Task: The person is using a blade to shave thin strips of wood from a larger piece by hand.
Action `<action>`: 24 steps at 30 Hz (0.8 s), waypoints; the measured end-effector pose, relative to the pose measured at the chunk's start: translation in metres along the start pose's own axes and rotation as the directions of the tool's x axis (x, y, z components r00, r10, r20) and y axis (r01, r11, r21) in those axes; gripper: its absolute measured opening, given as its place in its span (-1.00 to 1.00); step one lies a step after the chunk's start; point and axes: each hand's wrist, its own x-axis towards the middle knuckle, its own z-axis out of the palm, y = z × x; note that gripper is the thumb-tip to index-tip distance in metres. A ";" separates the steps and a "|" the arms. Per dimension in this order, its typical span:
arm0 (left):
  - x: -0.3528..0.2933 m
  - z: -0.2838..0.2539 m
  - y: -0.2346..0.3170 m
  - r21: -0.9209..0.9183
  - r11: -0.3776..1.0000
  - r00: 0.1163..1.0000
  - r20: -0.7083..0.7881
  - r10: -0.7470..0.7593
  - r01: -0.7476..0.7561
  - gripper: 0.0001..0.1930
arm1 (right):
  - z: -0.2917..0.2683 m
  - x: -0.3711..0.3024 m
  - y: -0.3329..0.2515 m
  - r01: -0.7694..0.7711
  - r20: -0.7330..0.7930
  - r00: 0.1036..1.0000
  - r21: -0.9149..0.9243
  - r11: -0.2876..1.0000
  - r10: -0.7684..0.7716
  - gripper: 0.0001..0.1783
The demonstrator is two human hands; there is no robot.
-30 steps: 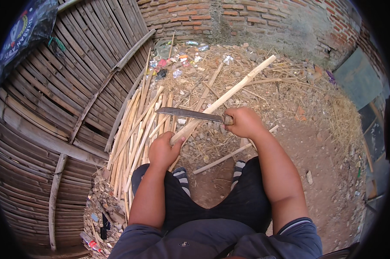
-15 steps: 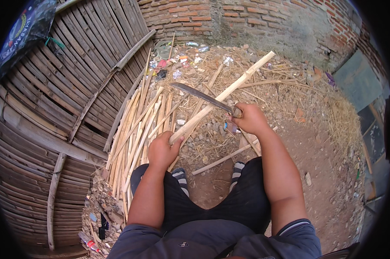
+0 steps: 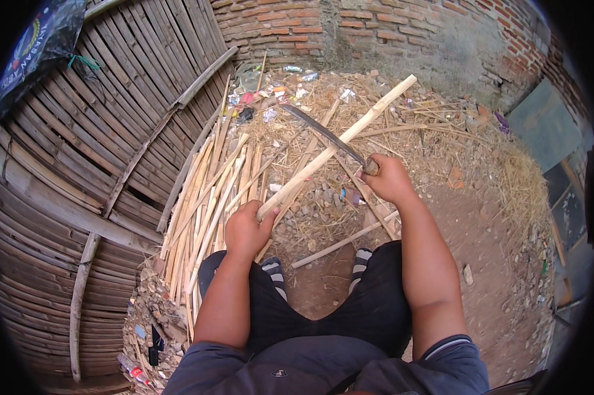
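My left hand (image 3: 245,230) is closed round the near end of a long pale bamboo strip (image 3: 303,174), which slants up and away to the right. In my right hand (image 3: 390,178) is the handle of a machete (image 3: 320,130) with a dark curved blade. The blade crosses the strip around its middle, its tip pointing to the far left. Whether the edge bites into the strip cannot be made out. To the left of my left hand lies a heap of split bamboo strips (image 3: 208,197).
A slatted bamboo wall (image 3: 132,112) stands at the left and a brick wall (image 3: 402,33) at the back. Litter (image 3: 270,99) and dry straw lie on the ground. A thin stick (image 3: 336,247) lies before my feet. A grey panel (image 3: 545,122) leans at the right.
My right hand has moved a little to the right and up with the machete, and the blade's tip has shifted right and away. My left hand keeps its place on the bamboo strip.
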 end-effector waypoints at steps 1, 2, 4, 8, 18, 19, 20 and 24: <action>-0.001 0.000 0.000 0.008 1.000 1.000 -0.004 0.009 -0.008 -0.58 | 0.003 -0.001 -0.001 0.027 0.013 1.000 0.000 1.000 -0.027 -0.59; -0.001 0.000 0.000 0.002 1.000 1.000 0.000 0.003 -0.003 -0.58 | 0.006 -0.002 -0.004 0.055 0.026 0.998 0.000 0.999 -0.055 -0.59; 0.000 0.000 -0.001 -0.006 1.000 1.000 0.010 -0.006 0.006 -0.59 | 0.012 -0.006 -0.017 0.143 0.093 0.986 -0.074 0.987 -0.136 -0.58; -0.001 -0.003 0.001 -0.036 0.999 0.999 0.015 -0.028 0.028 -0.58 | 0.021 -0.008 -0.019 0.299 0.147 0.950 -0.166 0.940 -0.276 -0.59; 0.000 -0.004 0.005 -0.019 0.999 0.997 0.059 -0.040 0.041 -0.56 | 0.000 -0.001 0.003 -0.019 -0.024 1.000 0.040 0.999 0.020 -0.61; 0.000 -0.005 0.006 -0.020 0.999 0.996 0.073 -0.044 0.046 -0.56 | 0.002 -0.002 0.000 0.017 0.010 1.000 -0.003 1.000 -0.017 -0.61; 0.000 -0.005 0.006 -0.022 0.999 0.997 0.068 -0.040 0.042 -0.57 | 0.004 -0.002 -0.003 0.054 0.046 0.998 -0.045 0.998 -0.052 -0.61; -0.002 -0.003 0.002 -0.014 0.999 0.997 0.065 -0.050 0.051 -0.59 | 0.011 -0.009 -0.021 0.226 0.158 0.966 -0.133 0.965 -0.205 -0.61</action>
